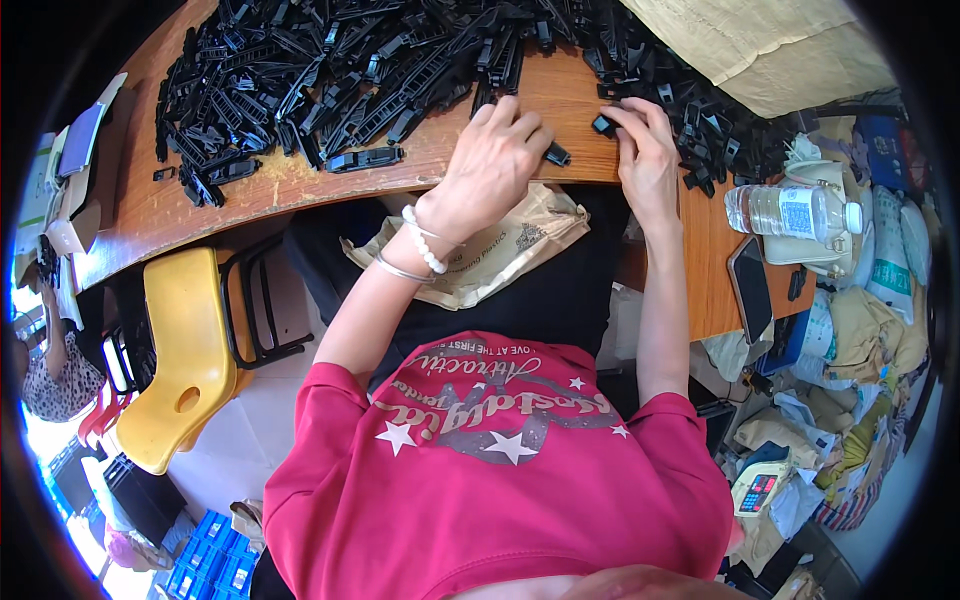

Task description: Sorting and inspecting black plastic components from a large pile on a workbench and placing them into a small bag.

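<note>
My left hand (496,152) is closed over the wooden table, its fingers curled round a black plastic part (558,155) whose end shows beside the thumb. Most of that part is hidden under the hand. To its right, my right hand (646,150) pinches a small black plastic piece (604,125) between thumb and fingertips. Just beyond the left hand spreads a large heap of long black plastic parts (340,80). A second heap of smaller black pieces (715,125) lies beside the right hand.
A brown paper bag (490,250) rests on my lap. Paper sacking (770,50) covers the far right. A clear bottle (790,212) and a phone (749,285) lie to the right, near bags and wrapping. A yellow chair (180,350) stands at left; another person (62,375) sits beyond it.
</note>
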A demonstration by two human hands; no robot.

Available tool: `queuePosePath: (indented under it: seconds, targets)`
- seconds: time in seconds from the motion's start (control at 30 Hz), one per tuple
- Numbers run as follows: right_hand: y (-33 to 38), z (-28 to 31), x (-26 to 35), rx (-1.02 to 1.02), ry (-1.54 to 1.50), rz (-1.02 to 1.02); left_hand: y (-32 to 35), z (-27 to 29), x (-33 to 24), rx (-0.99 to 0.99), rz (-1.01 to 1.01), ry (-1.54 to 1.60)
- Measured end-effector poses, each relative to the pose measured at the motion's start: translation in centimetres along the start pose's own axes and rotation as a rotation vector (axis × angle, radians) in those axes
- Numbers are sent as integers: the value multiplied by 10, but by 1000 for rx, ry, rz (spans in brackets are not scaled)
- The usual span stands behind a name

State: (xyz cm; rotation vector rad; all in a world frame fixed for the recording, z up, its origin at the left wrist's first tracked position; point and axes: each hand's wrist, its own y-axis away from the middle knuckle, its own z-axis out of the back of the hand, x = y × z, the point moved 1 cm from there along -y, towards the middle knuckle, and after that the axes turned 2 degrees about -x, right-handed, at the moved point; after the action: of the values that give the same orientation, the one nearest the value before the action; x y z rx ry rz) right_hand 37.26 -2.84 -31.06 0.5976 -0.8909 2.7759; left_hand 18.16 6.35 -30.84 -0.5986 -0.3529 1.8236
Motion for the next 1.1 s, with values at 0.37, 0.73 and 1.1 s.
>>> queuePosePath:
  seconds: [0.37,0.73,1.1]
  targets:
    - [6,-19,7,-88,204,-175,21,4,7,-99,260,318]
    - [26,9,33,211,-593,-223,25,1,12,-157,274,363]
    - [27,-7,36,152,-471,-125,23,-1,13,-101,204,332]
